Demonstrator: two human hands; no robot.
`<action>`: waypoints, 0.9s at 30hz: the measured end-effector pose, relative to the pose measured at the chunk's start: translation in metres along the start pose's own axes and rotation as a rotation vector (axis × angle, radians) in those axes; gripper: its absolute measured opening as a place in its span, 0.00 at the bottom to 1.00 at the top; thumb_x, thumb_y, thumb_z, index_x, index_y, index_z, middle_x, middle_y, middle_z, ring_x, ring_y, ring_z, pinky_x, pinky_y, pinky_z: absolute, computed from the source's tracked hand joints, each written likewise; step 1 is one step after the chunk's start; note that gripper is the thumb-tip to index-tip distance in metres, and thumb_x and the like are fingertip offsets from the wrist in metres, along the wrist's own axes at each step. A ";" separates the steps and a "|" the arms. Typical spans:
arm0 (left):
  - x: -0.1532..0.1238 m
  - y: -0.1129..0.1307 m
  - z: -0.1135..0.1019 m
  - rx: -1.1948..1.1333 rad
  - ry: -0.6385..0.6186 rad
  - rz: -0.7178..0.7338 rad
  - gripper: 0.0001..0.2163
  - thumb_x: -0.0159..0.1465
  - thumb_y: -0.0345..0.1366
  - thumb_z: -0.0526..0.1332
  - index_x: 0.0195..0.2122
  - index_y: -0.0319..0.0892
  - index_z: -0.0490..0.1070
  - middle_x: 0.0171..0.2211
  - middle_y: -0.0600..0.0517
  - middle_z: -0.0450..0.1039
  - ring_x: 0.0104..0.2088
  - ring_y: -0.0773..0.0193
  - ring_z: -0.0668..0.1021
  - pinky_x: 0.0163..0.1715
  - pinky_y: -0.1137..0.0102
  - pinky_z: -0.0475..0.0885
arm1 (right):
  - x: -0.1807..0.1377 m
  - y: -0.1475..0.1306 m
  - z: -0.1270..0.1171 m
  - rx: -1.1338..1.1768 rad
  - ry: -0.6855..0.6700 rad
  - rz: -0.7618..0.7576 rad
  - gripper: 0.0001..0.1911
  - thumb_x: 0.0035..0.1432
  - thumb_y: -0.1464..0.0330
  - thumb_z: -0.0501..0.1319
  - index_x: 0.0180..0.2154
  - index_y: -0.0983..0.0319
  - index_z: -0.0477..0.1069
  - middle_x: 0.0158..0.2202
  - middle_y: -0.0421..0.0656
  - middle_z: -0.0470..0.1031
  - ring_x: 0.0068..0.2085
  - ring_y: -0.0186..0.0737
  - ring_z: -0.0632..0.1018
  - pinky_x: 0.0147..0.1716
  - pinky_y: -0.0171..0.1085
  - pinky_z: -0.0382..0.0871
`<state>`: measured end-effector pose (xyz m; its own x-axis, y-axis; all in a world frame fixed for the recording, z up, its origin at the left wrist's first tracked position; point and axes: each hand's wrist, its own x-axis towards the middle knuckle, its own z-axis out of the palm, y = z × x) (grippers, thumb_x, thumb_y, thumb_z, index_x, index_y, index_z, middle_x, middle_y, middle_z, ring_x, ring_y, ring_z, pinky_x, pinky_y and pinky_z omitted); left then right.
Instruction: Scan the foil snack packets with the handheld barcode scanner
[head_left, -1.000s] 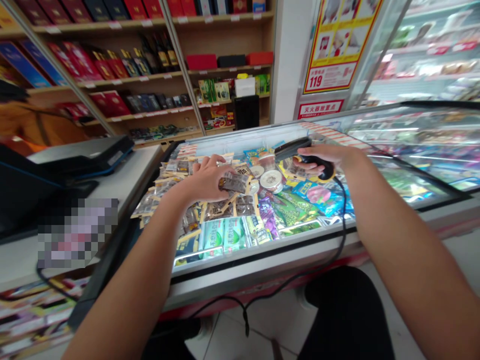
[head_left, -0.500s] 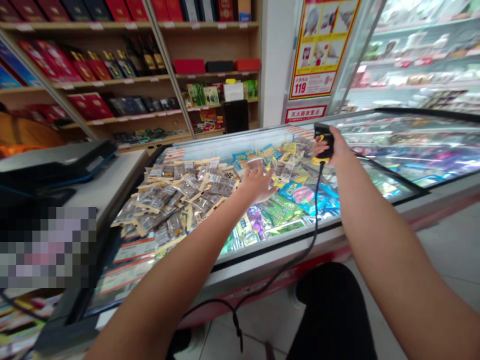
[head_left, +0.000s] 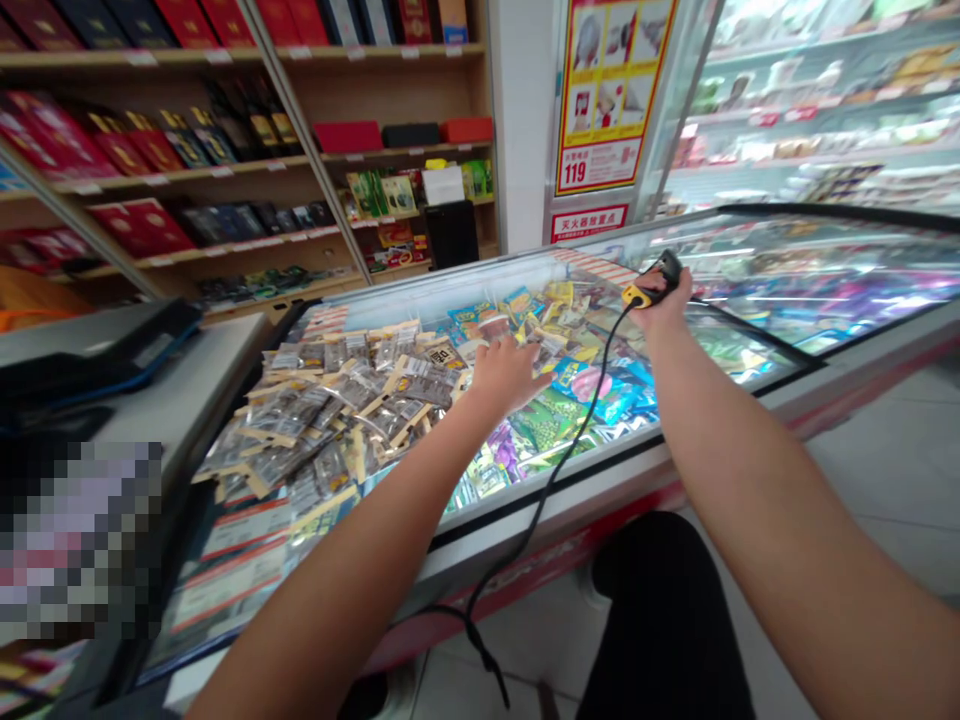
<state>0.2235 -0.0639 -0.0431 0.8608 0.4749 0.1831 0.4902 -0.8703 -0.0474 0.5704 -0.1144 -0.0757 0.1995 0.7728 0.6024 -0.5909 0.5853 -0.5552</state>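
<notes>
My right hand (head_left: 660, 300) is closed around a black and yellow barcode scanner (head_left: 654, 281), held over the right part of a glass-topped freezer (head_left: 525, 500). Its black cable (head_left: 540, 500) hangs down over the freezer's front edge. My left hand (head_left: 504, 374) reaches over the glass with fingers spread, hovering at the right edge of a heap of small brown and silver snack packets (head_left: 337, 400). It holds nothing. Colourful packets (head_left: 577, 390) lie between my two hands.
A grey counter (head_left: 180, 400) with a black device (head_left: 97, 355) stands to the left of the freezer. Wooden shelves (head_left: 225, 170) with red and dark boxes fill the back wall. A red and yellow poster (head_left: 607, 90) hangs beside refrigerated shelves (head_left: 810, 100) at the right.
My left hand let go of a snack packet and moved right, opening over the glass. My right hand swung the scanner up and to the right.
</notes>
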 end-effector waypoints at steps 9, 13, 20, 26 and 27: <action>-0.024 -0.007 -0.031 0.004 0.095 -0.042 0.19 0.60 0.42 0.65 0.51 0.41 0.73 0.55 0.38 0.71 0.54 0.40 0.74 0.52 0.48 0.68 | 0.019 0.016 0.050 0.098 0.084 0.123 0.22 0.42 0.63 0.74 0.28 0.57 0.59 0.16 0.27 0.54 0.18 0.26 0.56 0.19 0.28 0.55; -0.053 -0.052 -0.049 0.009 0.199 -0.064 0.17 0.60 0.41 0.63 0.50 0.45 0.72 0.49 0.43 0.74 0.50 0.46 0.74 0.49 0.52 0.70 | 0.028 0.036 0.101 0.063 0.246 0.217 0.20 0.49 0.64 0.71 0.37 0.58 0.61 0.25 0.31 0.67 0.21 0.26 0.65 0.24 0.28 0.66; -0.108 -0.150 -0.062 -0.097 0.307 -0.071 0.15 0.58 0.38 0.61 0.46 0.42 0.70 0.47 0.45 0.73 0.50 0.51 0.75 0.55 0.57 0.70 | 0.020 0.070 0.149 -0.339 -0.130 0.738 0.26 0.51 0.53 0.73 0.42 0.60 0.66 0.29 0.35 0.67 0.21 0.28 0.65 0.18 0.31 0.61; -0.127 -0.166 -0.054 -0.213 0.261 -0.054 0.24 0.60 0.44 0.63 0.57 0.42 0.66 0.55 0.44 0.72 0.55 0.52 0.74 0.58 0.59 0.69 | 0.015 0.099 0.179 -0.624 -0.674 0.832 0.22 0.57 0.53 0.70 0.33 0.64 0.68 0.24 0.38 0.68 0.21 0.27 0.67 0.16 0.27 0.57; -0.127 -0.165 -0.053 -0.221 0.253 -0.032 0.25 0.61 0.44 0.63 0.57 0.42 0.66 0.55 0.44 0.72 0.55 0.52 0.74 0.58 0.59 0.69 | 0.013 0.102 0.188 -0.641 -0.717 0.818 0.21 0.57 0.53 0.70 0.33 0.64 0.68 0.23 0.38 0.68 0.21 0.27 0.67 0.15 0.26 0.57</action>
<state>0.0260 0.0120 -0.0061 0.7708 0.4788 0.4203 0.4506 -0.8761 0.1715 0.3661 -0.0902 -0.0168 -0.6311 0.7756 0.0156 0.1836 0.1689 -0.9684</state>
